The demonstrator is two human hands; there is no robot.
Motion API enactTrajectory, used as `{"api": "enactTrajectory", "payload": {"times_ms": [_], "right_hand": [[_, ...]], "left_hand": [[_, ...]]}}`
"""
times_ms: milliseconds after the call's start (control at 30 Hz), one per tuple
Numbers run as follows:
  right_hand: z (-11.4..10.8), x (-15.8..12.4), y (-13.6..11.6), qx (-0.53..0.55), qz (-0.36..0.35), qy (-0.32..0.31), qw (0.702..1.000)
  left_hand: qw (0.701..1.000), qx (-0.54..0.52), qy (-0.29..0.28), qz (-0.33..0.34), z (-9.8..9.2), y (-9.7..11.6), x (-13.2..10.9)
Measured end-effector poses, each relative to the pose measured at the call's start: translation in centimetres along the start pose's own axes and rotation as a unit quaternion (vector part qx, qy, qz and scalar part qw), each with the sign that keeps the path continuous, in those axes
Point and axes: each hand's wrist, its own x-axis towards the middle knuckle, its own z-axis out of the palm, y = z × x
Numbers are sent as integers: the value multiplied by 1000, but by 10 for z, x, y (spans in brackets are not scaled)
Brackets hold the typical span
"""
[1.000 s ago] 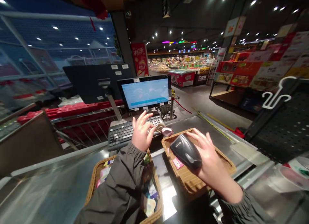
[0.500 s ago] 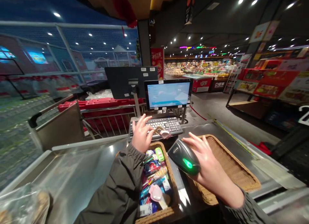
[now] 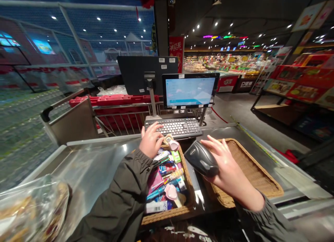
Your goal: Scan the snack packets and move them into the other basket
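A black handheld scanner (image 3: 200, 158) is in my right hand (image 3: 224, 162), over the gap between two wicker baskets; its light is off. My left hand (image 3: 151, 140) is at the near left edge of the black keyboard (image 3: 180, 127), with a small pink item on a beige loop (image 3: 173, 144) held at its thumb. Below it, the left basket (image 3: 190, 186) is full of small colourful packages, with another pink-topped item (image 3: 171, 192) lying on them. The right basket (image 3: 250, 172) shows its bare woven bottom, partly hidden by my right hand.
Behind the keyboard stand a lit screen (image 3: 190, 91) and a dark monitor (image 3: 146, 75) seen from the back. Clear plastic bags of food (image 3: 33, 207) lie at the near left on the metal counter (image 3: 96, 165). A metal railing (image 3: 125, 118) stands beyond.
The green light on the scanner has gone out. My left hand has moved back from the keyboard toward the left basket, with the pink item. The view has tilted down and shifted left.
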Motion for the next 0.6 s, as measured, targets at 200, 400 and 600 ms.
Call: {"api": "enactTrajectory", "payload": {"times_ms": [200, 400, 600], "right_hand": [[7, 0, 0, 4, 6, -33, 999], [12, -6, -1, 26, 10, -73, 997], [11, -14, 6, 31, 25, -81, 996]], "left_hand": [[993, 2, -109, -38, 20, -14, -21], [977, -4, -207, -55, 53, -13, -44], [964, 65, -255, -43, 68, -4, -53]]}}
